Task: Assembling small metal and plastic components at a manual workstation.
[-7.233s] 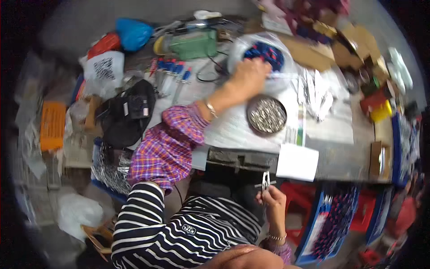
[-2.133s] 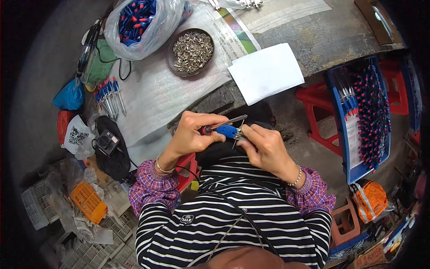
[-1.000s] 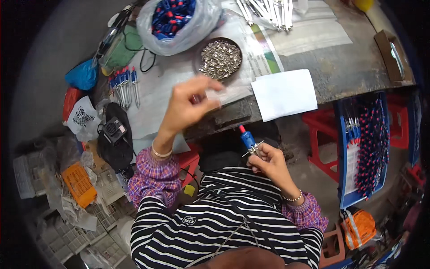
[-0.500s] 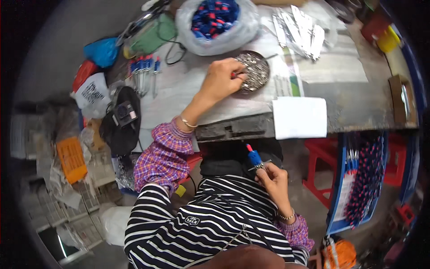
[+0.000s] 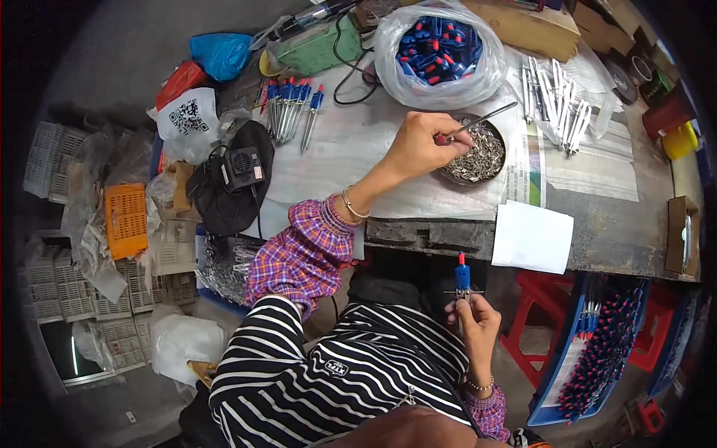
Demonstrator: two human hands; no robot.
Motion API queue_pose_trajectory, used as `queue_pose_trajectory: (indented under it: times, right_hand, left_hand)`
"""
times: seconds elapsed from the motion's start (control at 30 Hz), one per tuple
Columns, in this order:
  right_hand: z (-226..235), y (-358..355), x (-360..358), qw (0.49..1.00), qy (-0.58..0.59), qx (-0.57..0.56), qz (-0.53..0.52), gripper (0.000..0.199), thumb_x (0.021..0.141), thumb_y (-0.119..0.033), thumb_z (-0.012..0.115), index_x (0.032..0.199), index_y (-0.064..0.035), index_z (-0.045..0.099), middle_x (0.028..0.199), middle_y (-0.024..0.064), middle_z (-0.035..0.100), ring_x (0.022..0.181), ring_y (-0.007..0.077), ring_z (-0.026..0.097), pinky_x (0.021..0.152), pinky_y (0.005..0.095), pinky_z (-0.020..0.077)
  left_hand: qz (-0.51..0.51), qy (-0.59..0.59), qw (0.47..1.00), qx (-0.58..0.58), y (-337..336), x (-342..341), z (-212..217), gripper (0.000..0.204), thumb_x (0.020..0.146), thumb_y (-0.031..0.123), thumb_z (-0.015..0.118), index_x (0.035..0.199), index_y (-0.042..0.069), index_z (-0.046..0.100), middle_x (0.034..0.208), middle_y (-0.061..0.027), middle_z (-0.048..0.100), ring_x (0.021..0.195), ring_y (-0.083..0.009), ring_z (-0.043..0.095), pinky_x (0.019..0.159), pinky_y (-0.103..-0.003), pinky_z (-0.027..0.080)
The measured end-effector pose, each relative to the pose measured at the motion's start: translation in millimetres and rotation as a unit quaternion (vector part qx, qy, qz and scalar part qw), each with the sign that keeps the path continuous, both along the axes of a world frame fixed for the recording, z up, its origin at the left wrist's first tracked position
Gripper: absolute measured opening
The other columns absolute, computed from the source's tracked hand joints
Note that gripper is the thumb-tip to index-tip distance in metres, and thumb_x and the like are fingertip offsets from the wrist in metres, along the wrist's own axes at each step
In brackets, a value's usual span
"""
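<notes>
Bowl [image 5: 478, 153] under left hand [image 5: 422, 145]; right hand [image 5: 474, 321] below table edge [image 5: 433, 231].

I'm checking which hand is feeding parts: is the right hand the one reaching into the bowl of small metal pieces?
No, the left hand is at the metal bowl, while the right hand holds a blue compass by the lap.

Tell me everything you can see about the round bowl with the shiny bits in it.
The bowl is round, shallow and dark, and looks like metal. It sits flat on the pale sheet covering the workbench, just below the clear bag of blue parts. It is heaped with small silvery metal pieces. The left hand reaches over its left rim, pinching a thin metal rod that slants across the bowl.
</notes>
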State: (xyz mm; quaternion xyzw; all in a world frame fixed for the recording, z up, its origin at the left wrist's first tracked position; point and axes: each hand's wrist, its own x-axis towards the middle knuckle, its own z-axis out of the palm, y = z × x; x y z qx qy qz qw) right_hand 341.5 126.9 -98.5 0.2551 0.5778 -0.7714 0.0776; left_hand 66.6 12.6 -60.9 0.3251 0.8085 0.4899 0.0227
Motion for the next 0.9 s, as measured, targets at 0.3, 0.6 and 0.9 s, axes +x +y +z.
queue_pose_trajectory:
  times: [0.3, 0.6, 0.9]
  right_hand:
    - [12.2, 2.1, -9.3, 0.997, 0.040, 0.053, -0.031, 0.015, 0.089, -0.005, 0.052, 0.080, 0.0052, 0.061, 0.074, 0.0067, 0.065, 0.061, 0.0076, 0.056, 0.056, 0.0201, 0.0444]
    - [10.9, 1.3, -16.5, 0.984, 0.087, 0.156, -0.024, 0.013, 0.087, -0.003, 0.055, 0.091, 0.0062, 0.063, 0.074, 0.0057, 0.066, 0.060, 0.0064, 0.059, 0.053, 0.0191, 0.0452]
    - [6.5, 0.4, -8.8, 0.952, 0.137, 0.269, -0.039, 0.021, 0.084, 0.000, 0.058, 0.104, 0.0054, 0.061, 0.075, 0.0102, 0.066, 0.062, 0.0115, 0.064, 0.054, 0.0227, 0.0494]
  left_hand:
    - [-0.090, -0.204, 0.974, 0.040, -11.0, 36.1, 12.1, 0.009, 0.069, 0.000, 0.070, 0.078, 0.002, 0.068, 0.071, 0.0023, 0.061, 0.060, -0.0010, 0.047, 0.053, -0.018, 0.035]
    - [-0.191, -0.308, 0.931, -0.041, -14.2, 100.3, 15.2, 0.017, 0.069, -0.006, 0.070, 0.083, -0.002, 0.063, 0.079, -0.0031, 0.063, 0.073, -0.0084, 0.058, 0.065, -0.021, 0.046]
    - [-0.156, -0.298, 0.940, -0.063, -4.0, 118.0, 5.6, 0.017, 0.068, -0.008, 0.069, 0.082, -0.002, 0.061, 0.077, -0.0016, 0.061, 0.070, -0.0064, 0.056, 0.062, -0.019, 0.044]
